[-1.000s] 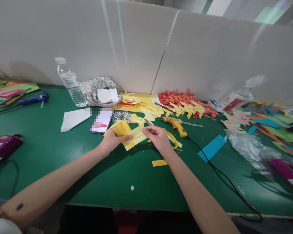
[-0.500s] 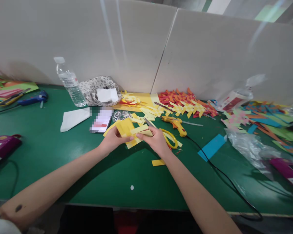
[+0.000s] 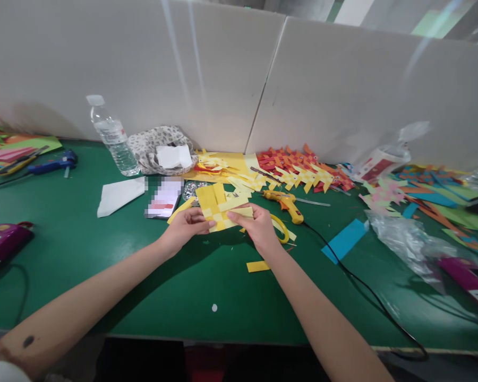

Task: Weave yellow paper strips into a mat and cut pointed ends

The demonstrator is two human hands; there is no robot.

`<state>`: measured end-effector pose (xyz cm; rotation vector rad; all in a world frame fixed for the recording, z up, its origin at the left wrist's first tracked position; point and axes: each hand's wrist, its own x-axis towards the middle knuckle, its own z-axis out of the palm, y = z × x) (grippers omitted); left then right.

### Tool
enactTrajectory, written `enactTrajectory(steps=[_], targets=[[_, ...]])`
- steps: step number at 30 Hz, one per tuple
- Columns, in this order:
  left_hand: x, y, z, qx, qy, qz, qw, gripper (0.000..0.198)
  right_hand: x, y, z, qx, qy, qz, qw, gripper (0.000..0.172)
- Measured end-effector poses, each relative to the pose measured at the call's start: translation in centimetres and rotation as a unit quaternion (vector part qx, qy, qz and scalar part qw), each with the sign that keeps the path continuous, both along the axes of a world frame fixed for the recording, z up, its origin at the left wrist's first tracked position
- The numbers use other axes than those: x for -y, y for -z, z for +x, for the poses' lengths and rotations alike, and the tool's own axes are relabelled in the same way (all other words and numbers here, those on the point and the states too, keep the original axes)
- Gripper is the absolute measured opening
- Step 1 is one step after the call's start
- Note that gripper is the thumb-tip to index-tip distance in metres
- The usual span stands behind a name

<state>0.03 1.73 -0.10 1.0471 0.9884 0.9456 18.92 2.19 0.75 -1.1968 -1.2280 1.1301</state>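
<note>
Between my hands, above the green table, is a piece of woven paper strips in deep and pale yellow. My left hand pinches its left edge, thumb on top. With thumb and fingers, my right hand grips its right side, where pale strips stick out. Yellow-handled scissors lie just behind my right hand, partly hidden by it. A short yellow paper strip rests on the table near my right wrist.
A yellow glue gun with a black cord lies to the right, near a blue paper piece. Behind are woven red and yellow paper fish. A phone and a water bottle are at left.
The woven paper has turned flatter and shifted slightly right, its checks now facing me. My right hand has moved a little right along with it, and the scissors' blade no longer shows.
</note>
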Motion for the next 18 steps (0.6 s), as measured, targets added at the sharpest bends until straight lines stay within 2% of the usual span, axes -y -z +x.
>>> enactTrajectory(steps=[12,18], targets=[[-0.27,0.37,-0.26,-0.014,0.008,0.007,1.0,0.034,0.01,-0.11,0.05,0.023,0.005,0.001,1.0,0.031],[0.26,-0.36,0.0,-0.017,0.009,0.023,1.0,0.048,0.21,-0.42,0.26,0.092,-0.022,0.021,0.995,0.028]])
